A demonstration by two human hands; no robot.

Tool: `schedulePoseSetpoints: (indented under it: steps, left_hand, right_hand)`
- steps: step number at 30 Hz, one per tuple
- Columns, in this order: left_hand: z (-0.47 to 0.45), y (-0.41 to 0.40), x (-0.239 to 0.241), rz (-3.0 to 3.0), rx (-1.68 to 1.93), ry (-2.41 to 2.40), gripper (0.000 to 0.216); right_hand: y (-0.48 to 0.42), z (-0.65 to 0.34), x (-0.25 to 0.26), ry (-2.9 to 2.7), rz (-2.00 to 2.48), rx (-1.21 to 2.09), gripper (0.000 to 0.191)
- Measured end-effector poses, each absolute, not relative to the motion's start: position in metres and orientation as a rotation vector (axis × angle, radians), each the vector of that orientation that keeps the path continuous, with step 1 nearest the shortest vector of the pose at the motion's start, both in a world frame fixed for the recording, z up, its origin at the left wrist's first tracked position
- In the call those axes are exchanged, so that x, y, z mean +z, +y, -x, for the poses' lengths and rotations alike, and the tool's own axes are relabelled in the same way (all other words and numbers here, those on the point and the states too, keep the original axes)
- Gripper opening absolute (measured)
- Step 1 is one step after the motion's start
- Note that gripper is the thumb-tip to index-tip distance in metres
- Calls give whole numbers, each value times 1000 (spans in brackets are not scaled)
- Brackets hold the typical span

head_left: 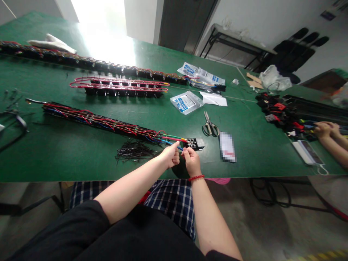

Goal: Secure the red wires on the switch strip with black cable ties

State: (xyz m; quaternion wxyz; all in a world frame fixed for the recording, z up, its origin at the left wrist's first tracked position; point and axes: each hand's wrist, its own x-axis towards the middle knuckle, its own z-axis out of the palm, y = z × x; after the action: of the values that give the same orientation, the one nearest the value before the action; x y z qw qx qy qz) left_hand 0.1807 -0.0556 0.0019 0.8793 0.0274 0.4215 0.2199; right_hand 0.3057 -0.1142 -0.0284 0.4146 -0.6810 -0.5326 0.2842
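Note:
My left hand is closed around a blue wire that comes from the right end of a long black strip bundled with red wires. Close beside it, my right hand, with a red bead bracelet at the wrist, pinches the same wire near its end. Just beyond my fingers lies a small black terminal block with metal screws. Red, yellow and green wires run to its left side. Whether the blue wire's tip touches the block is hidden by my fingers.
Scissors and a blurred-out card lie to the right. Black cable ties are heaped at the left. Behind are another wired strip, a longer one and plastic bags. A co-worker's hands rest far right.

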Motion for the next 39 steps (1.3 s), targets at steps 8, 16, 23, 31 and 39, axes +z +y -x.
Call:
schedulePoseSetpoints:
  steps: [8,16,23,31,39]
  left_hand:
    - [-185,-57,-4,-70,542,878,47]
    - [-187,-57,-5,-67,555,871,46]
    - [-170,-51,-1,-55,558,892,53]
    - [-174,-49,0,-51,607,887,49]
    - [-169,-52,0,-31,585,875,48]
  right_hand:
    - [-113,-308,-33,-1320,1678,723,46]
    - [-113,-309,-33,-1312,1692,733,44]
    - [-114,-307,-31,-1269,1676,768,47]
    - [-112,-308,-37,-1236,1669,773,48]
    - [-113,-306,-33,-1234,1681,762,47]
